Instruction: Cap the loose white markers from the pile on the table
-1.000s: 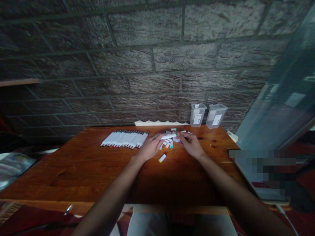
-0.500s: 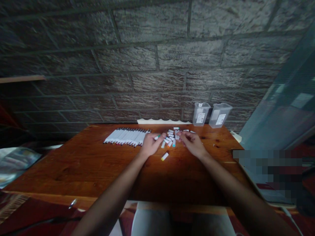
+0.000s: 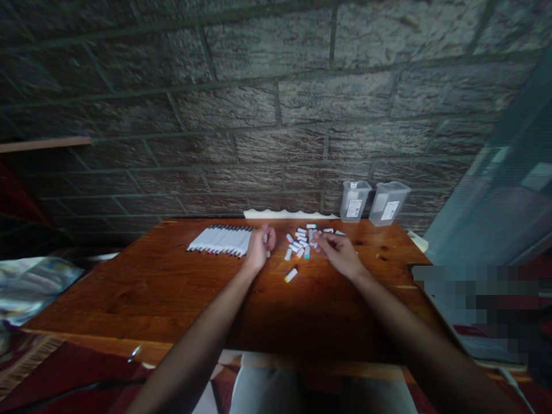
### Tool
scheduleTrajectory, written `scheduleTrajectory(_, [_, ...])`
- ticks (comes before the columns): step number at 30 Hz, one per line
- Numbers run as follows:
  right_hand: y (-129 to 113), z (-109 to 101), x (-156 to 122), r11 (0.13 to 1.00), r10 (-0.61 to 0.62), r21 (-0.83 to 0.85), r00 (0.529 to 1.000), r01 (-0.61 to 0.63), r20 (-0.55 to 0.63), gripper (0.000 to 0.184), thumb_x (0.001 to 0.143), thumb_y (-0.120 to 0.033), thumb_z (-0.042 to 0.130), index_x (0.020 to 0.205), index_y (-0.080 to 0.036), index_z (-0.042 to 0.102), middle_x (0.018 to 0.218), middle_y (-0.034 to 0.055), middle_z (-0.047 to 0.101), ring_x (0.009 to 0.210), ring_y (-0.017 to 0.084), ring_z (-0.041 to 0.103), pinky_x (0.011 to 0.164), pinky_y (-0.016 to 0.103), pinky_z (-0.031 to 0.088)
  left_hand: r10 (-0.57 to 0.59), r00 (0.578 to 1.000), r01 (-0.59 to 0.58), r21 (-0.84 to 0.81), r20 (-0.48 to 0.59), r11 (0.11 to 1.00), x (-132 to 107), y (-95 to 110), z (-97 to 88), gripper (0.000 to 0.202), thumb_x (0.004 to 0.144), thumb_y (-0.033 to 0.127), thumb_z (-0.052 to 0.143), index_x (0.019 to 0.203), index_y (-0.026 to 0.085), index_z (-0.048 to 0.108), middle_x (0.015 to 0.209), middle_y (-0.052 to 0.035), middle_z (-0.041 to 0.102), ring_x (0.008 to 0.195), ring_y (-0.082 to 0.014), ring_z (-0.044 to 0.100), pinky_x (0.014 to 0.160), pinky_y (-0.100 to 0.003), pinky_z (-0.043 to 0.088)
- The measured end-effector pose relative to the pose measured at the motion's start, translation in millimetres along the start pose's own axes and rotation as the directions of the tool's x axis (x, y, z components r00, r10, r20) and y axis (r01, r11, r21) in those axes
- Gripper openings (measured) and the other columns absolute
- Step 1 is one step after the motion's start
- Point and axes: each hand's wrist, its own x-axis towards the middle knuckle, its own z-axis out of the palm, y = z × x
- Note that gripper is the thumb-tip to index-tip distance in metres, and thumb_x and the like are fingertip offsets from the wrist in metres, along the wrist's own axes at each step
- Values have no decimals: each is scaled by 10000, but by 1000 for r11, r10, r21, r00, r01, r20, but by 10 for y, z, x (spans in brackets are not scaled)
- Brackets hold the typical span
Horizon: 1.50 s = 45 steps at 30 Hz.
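A row of white markers [image 3: 224,240] with dark ends lies side by side on the wooden table [image 3: 172,299]. At the row's right end, my left hand [image 3: 259,250] is closed with its thumb up. Part of a white marker cap [image 3: 265,237] shows among its fingers. A loose pile of short white caps [image 3: 297,244] with coloured ends lies between my hands. My right hand [image 3: 340,253] is at the pile's right edge, thumb and fingers pinched together; what they hold is too small to make out. One yellow-ended cap [image 3: 291,275] lies apart, nearer me.
Two clear plastic containers [image 3: 356,201] with labels stand at the back right against the block wall [image 3: 259,144]. A white wavy-edged strip [image 3: 288,214] runs along the table's back. A plastic bag [image 3: 43,284] lies off to the left.
My left hand has drawn back left from the pile and turned thumb-up, with the cap in it. My right hand stays at the pile's right edge. The view has shifted slightly.
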Motion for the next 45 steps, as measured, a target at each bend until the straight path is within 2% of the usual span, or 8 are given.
scheduleTrajectory(5, [-2,-5,6,1000,-7,-10,1000,7,-15,528,798,-687,611,727,-171,704,630,4,618,518,99,446,495,242,324,46,984,-98,-314,-170,944,95,35,53,261,835,428,611,859,180,534,597,36,500,524,-88,434,546,-212,367])
scheduleTrajectory(11, [-44,31,-16,1000,-20,0,1000,20,-3,464,774,-635,663,689,-180,695,708,17,675,624,126,553,546,240,409,-150,973,49,-470,-178,881,132,40,42,239,866,385,675,936,161,631,979,-43,692,888,-125,621,840,-249,465])
scheduleTrajectory(19, [-20,186,-104,981,109,134,975,-137,195,471,666,-514,790,1017,-205,731,868,23,728,633,116,581,539,242,509,-181,980,125,-457,-80,881,49,52,71,381,779,396,798,1058,150,715,844,-18,681,644,-46,563,613,-164,448])
scheduleTrajectory(25, [-18,135,-17,981,84,174,996,-88,33,426,682,-533,765,932,-190,730,770,14,690,548,88,514,496,225,445,-160,986,166,-409,50,897,19,77,97,389,729,374,838,996,116,724,890,-65,717,682,-80,620,576,-167,443])
scheduleTrajectory(29, [-109,-195,128,991,11,132,970,21,-242,491,701,-571,733,971,-161,708,722,17,657,520,85,483,490,227,406,-136,987,154,-244,85,958,11,23,110,434,751,440,805,1020,114,702,824,-75,716,674,-113,626,524,-179,399])
scheduleTrajectory(34, [-403,-990,419,987,-157,-78,790,138,-593,605,716,-642,677,1050,-138,676,851,67,710,532,88,516,521,237,426,-24,998,25,-2,56,1000,9,-96,110,483,721,469,806,1041,129,683,760,-38,696,643,-122,603,579,-212,424])
scheduleTrajectory(39, [-707,-1592,710,905,-280,-426,768,11,-576,586,763,-638,629,1034,-124,706,859,96,726,565,127,602,577,256,457,32,997,-46,193,76,980,15,-143,97,521,814,551,655,1120,129,648,667,7,631,659,-137,586,644,-238,435])
scheduleTrajectory(45, [-857,-1654,1012,603,-301,-778,852,-179,-429,326,907,-388,572,1008,-126,738,902,122,758,756,195,701,707,269,469,51,995,-71,255,84,964,9,-104,68,503,820,566,601,1061,128,662,666,-9,636,639,-143,569,652,-250,431])
